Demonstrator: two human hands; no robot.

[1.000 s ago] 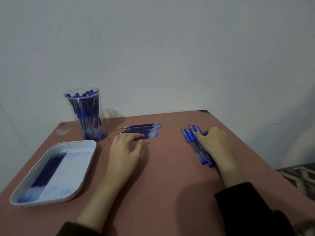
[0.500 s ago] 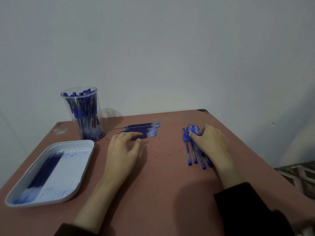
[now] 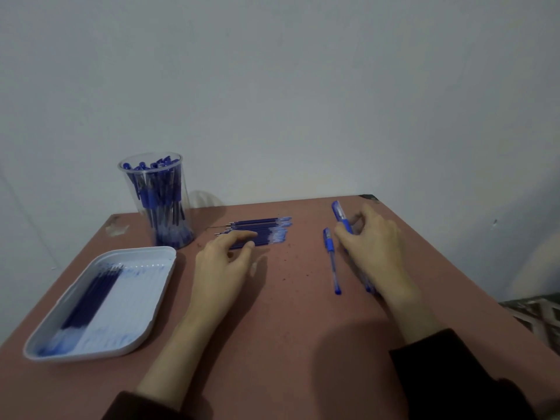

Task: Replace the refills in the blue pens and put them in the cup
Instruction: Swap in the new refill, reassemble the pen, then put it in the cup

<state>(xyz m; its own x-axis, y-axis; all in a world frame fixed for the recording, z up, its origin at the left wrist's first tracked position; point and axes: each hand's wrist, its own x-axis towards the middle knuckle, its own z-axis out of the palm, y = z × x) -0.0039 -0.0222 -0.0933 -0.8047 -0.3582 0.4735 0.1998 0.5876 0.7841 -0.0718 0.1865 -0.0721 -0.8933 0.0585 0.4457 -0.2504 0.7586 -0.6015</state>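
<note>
A clear plastic cup (image 3: 157, 201) full of blue pens stands at the back left of the table. A row of blue refills (image 3: 263, 230) lies mid-table. My left hand (image 3: 224, 262) rests flat with its fingertips on the near end of that row. My right hand (image 3: 372, 247) pinches a blue pen (image 3: 341, 215) whose capped end tilts up off the table. Another blue pen (image 3: 331, 262) lies alone to the left of that hand. More pens (image 3: 368, 286) are mostly hidden under my right hand.
A white tray (image 3: 145, 298) with used blue refills along its left side sits at the front left. The reddish table (image 3: 288, 328) ends close behind the cup and at the right, where a patterned floor (image 3: 533, 313) shows. A plain wall stands behind.
My right hand has drawn one pen out of the pile and raised its capped end. One pen has been left apart on the pile's left. My left hand stays on the refills.
</note>
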